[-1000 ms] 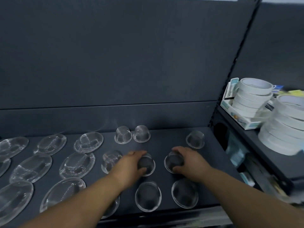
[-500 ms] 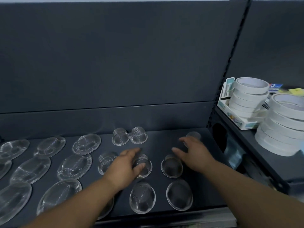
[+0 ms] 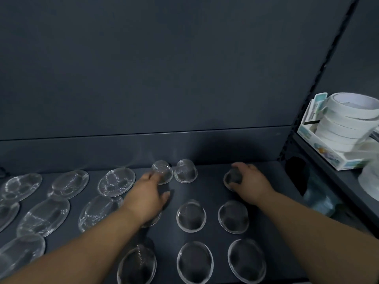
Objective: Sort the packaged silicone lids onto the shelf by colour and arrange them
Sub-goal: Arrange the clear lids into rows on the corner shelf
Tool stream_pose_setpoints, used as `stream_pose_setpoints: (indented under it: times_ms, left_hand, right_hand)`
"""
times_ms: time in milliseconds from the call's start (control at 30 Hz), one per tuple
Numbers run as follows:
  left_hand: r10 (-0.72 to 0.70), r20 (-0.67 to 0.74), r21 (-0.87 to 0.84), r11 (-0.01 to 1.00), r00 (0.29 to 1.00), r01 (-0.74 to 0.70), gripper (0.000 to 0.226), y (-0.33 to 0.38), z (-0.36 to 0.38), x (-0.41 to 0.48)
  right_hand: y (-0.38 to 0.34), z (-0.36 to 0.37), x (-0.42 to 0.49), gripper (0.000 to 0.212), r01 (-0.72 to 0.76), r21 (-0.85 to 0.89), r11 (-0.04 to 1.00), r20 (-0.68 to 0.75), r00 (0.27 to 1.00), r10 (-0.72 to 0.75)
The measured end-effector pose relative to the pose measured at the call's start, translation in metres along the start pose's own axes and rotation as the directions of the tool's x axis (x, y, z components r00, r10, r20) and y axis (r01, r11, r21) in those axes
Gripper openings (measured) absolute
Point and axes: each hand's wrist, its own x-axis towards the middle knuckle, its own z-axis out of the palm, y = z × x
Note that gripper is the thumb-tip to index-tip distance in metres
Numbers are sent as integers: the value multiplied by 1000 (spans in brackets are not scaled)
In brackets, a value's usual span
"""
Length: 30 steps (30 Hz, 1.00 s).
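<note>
The dark shelf (image 3: 207, 173) ran wide across the unit, and everything else sat on it or beside it. Beyond its right end, a stack of white tape rolls (image 3: 346, 119) stood in a printed carton (image 3: 326, 152). On the shelf's left half lay the large clear lids (image 3: 71, 183), flat ovals in rows. Toward its front right were five medium domed lids (image 3: 190, 216), well apart from each other. By the shelf's back wall stood two small clear domes (image 3: 185, 171), just beside one another. The left hand (image 3: 147, 197) reached toward the nearer dome, fingers spread and loose, grasping nothing. The right hand (image 3: 250, 181) was curled over a small lid (image 3: 232, 178) at the shelf's back right, gripping it
</note>
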Motion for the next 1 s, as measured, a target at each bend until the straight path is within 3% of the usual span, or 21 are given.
stream_pose_setpoints:
  times_ms: [133, 300, 400, 633, 767, 1000]
  left_hand:
    - [-58, 213, 101, 994, 975, 37, 30, -13, -5, 1]
    - [-60, 242, 124, 992, 968, 31, 33, -19, -4, 0]
    - [-37, 210, 125, 992, 977, 11, 42, -18, -7, 6]
    - [64, -19, -29, 997, 998, -65, 56, -19, -8, 45]
    - [84, 12, -11, 996, 996, -84, 65, -21, -2, 61]
    - [119, 10, -14, 993, 993, -119, 54, -28, 5, 70]
  right_hand:
    - [-25, 6, 1, 63, 69, 18, 997, 16, 997, -70]
    - [-41, 15, 2, 65, 105, -10, 994, 70, 992, -104]
    - [-44, 19, 1, 66, 102, -44, 994, 93, 991, -98]
    - [-52, 19, 5, 63, 49, -131, 990, 72, 997, -39]
    - [-67, 22, 10, 67, 117, -161, 980, 19, 993, -115]
    - [-99, 37, 17, 63, 308, -218, 926, 168, 946, -276]
